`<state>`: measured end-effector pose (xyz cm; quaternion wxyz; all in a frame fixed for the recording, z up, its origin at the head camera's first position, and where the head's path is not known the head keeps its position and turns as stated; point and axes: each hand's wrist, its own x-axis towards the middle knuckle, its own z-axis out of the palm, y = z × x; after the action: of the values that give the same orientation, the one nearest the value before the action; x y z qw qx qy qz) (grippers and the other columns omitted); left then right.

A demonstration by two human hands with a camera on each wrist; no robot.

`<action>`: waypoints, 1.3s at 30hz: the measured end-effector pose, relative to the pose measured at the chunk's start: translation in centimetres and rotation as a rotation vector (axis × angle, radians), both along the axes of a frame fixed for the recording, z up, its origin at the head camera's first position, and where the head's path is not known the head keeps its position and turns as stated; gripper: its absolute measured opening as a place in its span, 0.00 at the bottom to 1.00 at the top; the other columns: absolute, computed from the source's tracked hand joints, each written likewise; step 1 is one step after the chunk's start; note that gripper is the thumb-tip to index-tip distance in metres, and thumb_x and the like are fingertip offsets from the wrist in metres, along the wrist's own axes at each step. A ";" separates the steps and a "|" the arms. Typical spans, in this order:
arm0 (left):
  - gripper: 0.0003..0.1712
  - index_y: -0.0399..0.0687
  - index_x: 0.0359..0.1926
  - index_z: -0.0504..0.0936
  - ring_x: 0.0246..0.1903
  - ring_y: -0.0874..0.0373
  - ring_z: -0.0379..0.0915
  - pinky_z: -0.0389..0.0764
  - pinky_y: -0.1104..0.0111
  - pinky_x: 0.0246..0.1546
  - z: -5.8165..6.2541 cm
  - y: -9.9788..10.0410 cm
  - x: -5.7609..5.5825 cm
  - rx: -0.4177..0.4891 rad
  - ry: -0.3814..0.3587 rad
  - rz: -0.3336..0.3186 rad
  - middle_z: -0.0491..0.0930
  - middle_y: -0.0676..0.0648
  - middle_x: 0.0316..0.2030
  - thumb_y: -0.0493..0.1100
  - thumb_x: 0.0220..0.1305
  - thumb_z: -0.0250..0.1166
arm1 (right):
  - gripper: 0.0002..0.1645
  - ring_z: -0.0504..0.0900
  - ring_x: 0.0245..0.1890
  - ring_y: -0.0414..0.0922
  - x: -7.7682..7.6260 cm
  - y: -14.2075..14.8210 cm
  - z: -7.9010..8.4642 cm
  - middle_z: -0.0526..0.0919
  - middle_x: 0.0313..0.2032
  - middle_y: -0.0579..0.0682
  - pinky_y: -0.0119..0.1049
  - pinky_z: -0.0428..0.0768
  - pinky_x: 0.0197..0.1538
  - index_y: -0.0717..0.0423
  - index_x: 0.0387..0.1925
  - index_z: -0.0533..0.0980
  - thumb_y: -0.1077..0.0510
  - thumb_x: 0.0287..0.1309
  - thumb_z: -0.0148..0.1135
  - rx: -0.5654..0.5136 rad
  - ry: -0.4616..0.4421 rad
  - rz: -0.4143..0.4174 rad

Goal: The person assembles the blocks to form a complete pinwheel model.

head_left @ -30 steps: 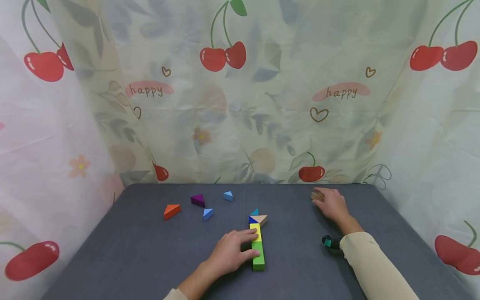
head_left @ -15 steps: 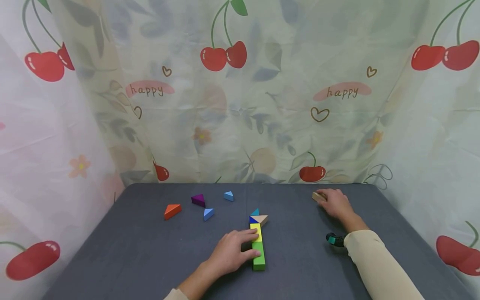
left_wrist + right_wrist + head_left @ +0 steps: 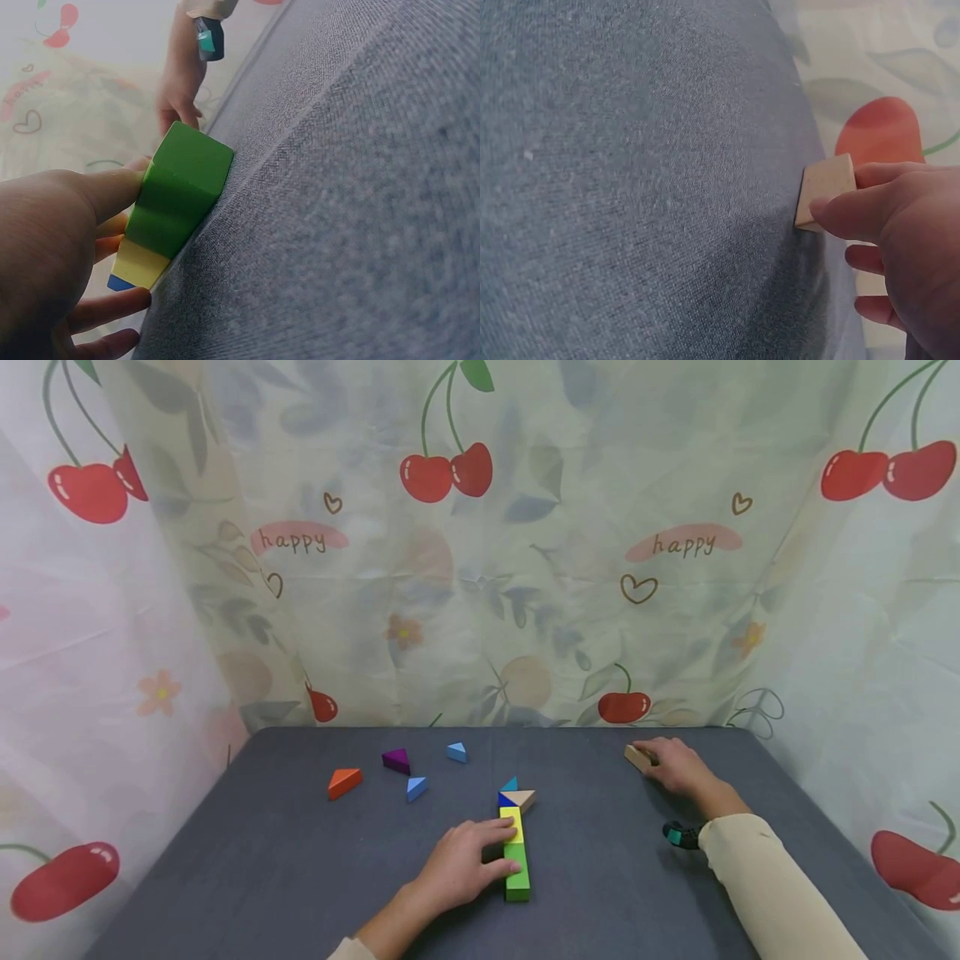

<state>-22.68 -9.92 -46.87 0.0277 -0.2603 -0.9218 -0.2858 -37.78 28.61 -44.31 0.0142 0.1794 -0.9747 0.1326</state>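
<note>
My left hand (image 3: 459, 864) lies beside a row of blocks, one finger on the yellow block (image 3: 509, 815) and the thumb on the green block (image 3: 517, 887). In the left wrist view, the thumb touches the green block (image 3: 196, 154) along its edge. Beyond the yellow one sit a dark blue triangular block (image 3: 506, 799), a natural-wood triangular block (image 3: 523, 797) and a light blue triangle (image 3: 512, 785). Toward the back right, my right hand (image 3: 681, 768) pinches a plain wooden block (image 3: 826, 186) between thumb and forefinger, close over the dark cloth.
On the left half of the table (image 3: 247, 868) lie an orange triangular block (image 3: 344, 783), a purple one (image 3: 397, 761) and two light blue ones, the nearer block (image 3: 416, 789) and the farther block (image 3: 457, 752). A printed curtain (image 3: 480, 610) encloses the back and sides.
My right hand has shifted slightly right and toward me, and the wooden block shows more of its length. The left hand and the row of blocks have stayed put.
</note>
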 end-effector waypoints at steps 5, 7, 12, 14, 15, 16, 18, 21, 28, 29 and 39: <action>0.28 0.59 0.59 0.81 0.57 0.53 0.72 0.70 0.52 0.55 0.0 0.0 0.1 0.002 0.010 -0.005 0.72 0.62 0.62 0.62 0.61 0.65 | 0.29 0.69 0.55 0.66 0.3 0.1 0.3 0.76 0.54 0.67 0.65 0.66 0.55 0.64 0.63 0.71 0.64 0.60 0.63 0.026 0.014 0.014; 0.28 0.59 0.59 0.81 0.56 0.53 0.72 0.70 0.52 0.55 0.0 0.0 0.1 0.002 0.011 -0.006 0.72 0.62 0.62 0.61 0.61 0.65 | 0.29 0.70 0.55 0.66 0.3 0.1 0.3 0.76 0.54 0.66 0.65 0.66 0.55 0.64 0.63 0.71 0.64 0.59 0.63 0.031 0.019 0.017; 0.28 0.59 0.60 0.81 0.55 0.54 0.72 0.71 0.53 0.54 0.0 0.0 0.1 0.008 0.005 -0.008 0.72 0.62 0.62 0.62 0.61 0.65 | 0.30 0.71 0.54 0.64 0.1 0.0 0.2 0.77 0.53 0.65 0.64 0.67 0.54 0.64 0.63 0.72 0.61 0.59 0.66 0.033 0.021 0.002; 0.28 0.58 0.60 0.81 0.55 0.54 0.73 0.71 0.53 0.54 0.0 -0.1 0.0 0.012 0.005 -0.009 0.72 0.62 0.62 0.62 0.61 0.65 | 0.30 0.72 0.53 0.63 0.1 0.0 0.2 0.77 0.52 0.65 0.64 0.68 0.53 0.64 0.62 0.72 0.60 0.59 0.67 0.034 0.021 -0.002; 0.28 0.58 0.60 0.81 0.54 0.54 0.73 0.71 0.53 0.53 0.0 -0.1 0.1 0.014 0.004 -0.010 0.72 0.62 0.62 0.61 0.61 0.65 | 0.31 0.72 0.53 0.63 0.0 0.0 0.2 0.78 0.52 0.65 0.64 0.68 0.53 0.64 0.62 0.72 0.59 0.58 0.67 0.032 0.021 -0.004; 0.28 0.58 0.60 0.81 0.54 0.54 0.73 0.71 0.53 0.53 0.0 -0.1 0.1 0.015 0.005 -0.010 0.72 0.62 0.62 0.61 0.61 0.65 | 0.31 0.72 0.52 0.63 0.0 0.0 0.2 0.78 0.52 0.65 0.64 0.68 0.53 0.64 0.62 0.72 0.59 0.58 0.67 0.032 0.024 -0.005; 0.28 0.58 0.59 0.81 0.55 0.54 0.72 0.71 0.53 0.54 0.0 -0.1 0.0 0.016 0.010 -0.011 0.72 0.62 0.62 0.61 0.61 0.66 | 0.31 0.73 0.51 0.62 -0.1 -0.1 0.1 0.78 0.51 0.65 0.63 0.69 0.52 0.65 0.61 0.73 0.58 0.58 0.68 0.026 0.030 -0.002; 0.28 0.58 0.59 0.81 0.55 0.54 0.72 0.71 0.53 0.54 0.0 -0.1 0.0 0.014 0.009 -0.011 0.72 0.62 0.62 0.61 0.61 0.66 | 0.31 0.73 0.50 0.61 -0.1 -0.4 0.1 0.79 0.50 0.64 0.61 0.70 0.52 0.65 0.61 0.73 0.57 0.58 0.68 0.007 0.039 -0.007; 0.29 0.59 0.60 0.80 0.54 0.54 0.72 0.71 0.53 0.54 0.1 -0.1 -0.1 0.010 -0.011 -0.010 0.72 0.62 0.62 0.62 0.61 0.65 | 0.32 0.75 0.49 0.60 -0.5 -1.5 0.4 0.79 0.50 0.63 0.57 0.72 0.49 0.65 0.60 0.73 0.55 0.57 0.69 -0.018 0.108 0.000; 0.29 0.59 0.60 0.80 0.54 0.55 0.72 0.71 0.53 0.53 0.1 -0.1 -0.1 0.011 -0.012 -0.011 0.72 0.62 0.62 0.62 0.61 0.65 | 0.32 0.75 0.49 0.60 -0.5 -1.7 0.5 0.79 0.50 0.63 0.57 0.72 0.49 0.65 0.60 0.74 0.55 0.57 0.70 -0.023 0.117 0.001; 0.28 0.58 0.60 0.80 0.54 0.54 0.72 0.71 0.53 0.54 0.1 -0.1 0.0 0.013 -0.014 -0.013 0.72 0.62 0.62 0.62 0.61 0.65 | 0.33 0.76 0.47 0.57 -0.8 -4.5 1.5 0.79 0.51 0.62 0.55 0.74 0.48 0.64 0.61 0.73 0.55 0.56 0.71 -0.063 0.138 -0.006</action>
<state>-22.67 -10.01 -46.81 0.0213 -0.2640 -0.9184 -0.2939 -38.54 24.13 -42.77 0.0872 0.1847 -0.9673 0.1503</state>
